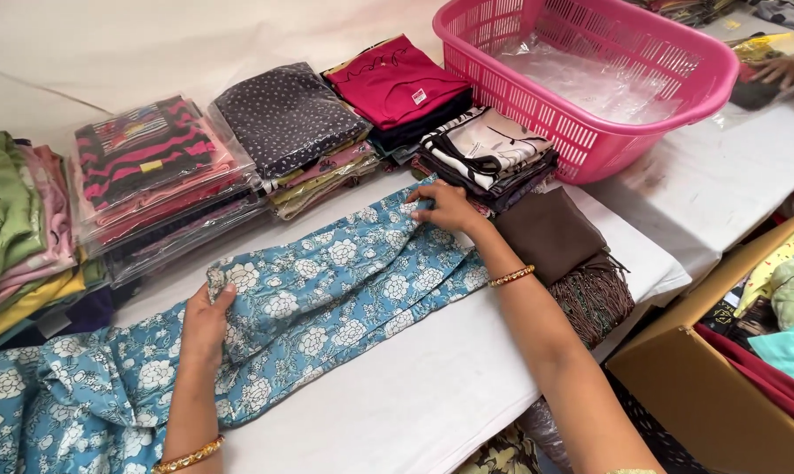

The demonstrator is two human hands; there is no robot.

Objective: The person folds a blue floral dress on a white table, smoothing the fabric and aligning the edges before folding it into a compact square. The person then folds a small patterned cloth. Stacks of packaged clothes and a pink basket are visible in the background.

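Bare white table (pixel 414 395) open near edge; folded stacks (pixel 292 132), pink basket (pixel 590 79) block far side; cardboard box (pixel 704 395) crowds right.

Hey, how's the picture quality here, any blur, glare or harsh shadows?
Head view: light is soft and even, with only faint shadows under the left hand and right hand on the blue floral garment; glare streaks the plastic-wrapped clothes stack and the plastic inside the pink basket; another person's hand at the top right looks slightly motion-blurred.
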